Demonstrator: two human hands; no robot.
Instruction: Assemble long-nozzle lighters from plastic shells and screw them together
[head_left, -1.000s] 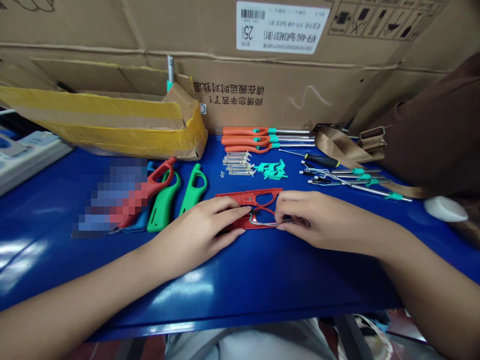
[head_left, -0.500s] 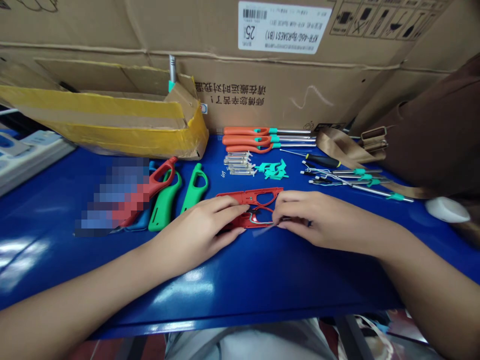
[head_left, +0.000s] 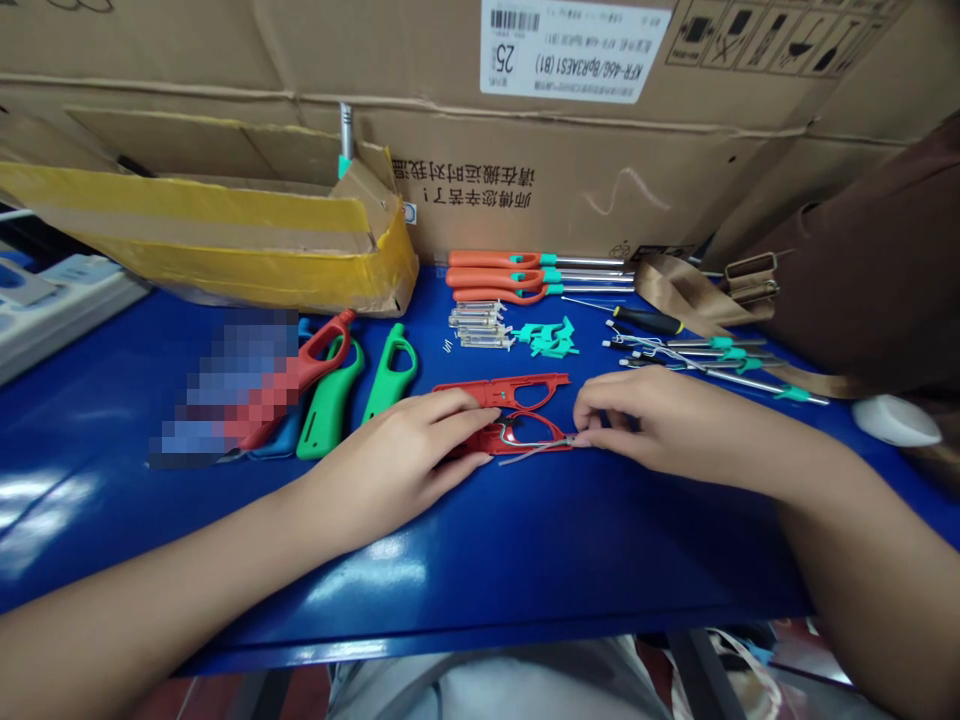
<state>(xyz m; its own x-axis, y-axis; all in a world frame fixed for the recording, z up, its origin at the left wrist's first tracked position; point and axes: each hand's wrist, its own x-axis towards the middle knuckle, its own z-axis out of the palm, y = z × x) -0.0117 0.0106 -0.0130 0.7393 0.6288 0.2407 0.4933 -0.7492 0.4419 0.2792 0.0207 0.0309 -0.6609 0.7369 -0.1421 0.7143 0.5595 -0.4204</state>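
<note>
My left hand (head_left: 409,450) grips one red lighter shell half (head_left: 487,440) between thumb and fingers, flat on the blue table. Its inner side faces up, with a thin pale wire (head_left: 517,441) running along it past the trigger loop. My right hand (head_left: 652,420) pinches the wire's end at the right tip of the shell. A thin clear tube (head_left: 525,456) slants away from that pinch, in front of the shell. Just behind lies the matching red shell half (head_left: 491,393), untouched. What is under my left fingers is hidden.
Green lighter shells (head_left: 388,378) lie left, by a red one (head_left: 326,350). Behind are orange lighters (head_left: 487,278), clear fuel tubes (head_left: 480,325), teal parts (head_left: 551,338), a screwdriver (head_left: 652,320) and metal rods with wires (head_left: 720,365). A taped carton (head_left: 262,250) stands back left.
My right hand has shifted a little right, off the trigger loop to the shell's tip, uncovering the loop and wire. My left hand keeps its place on the shell.
</note>
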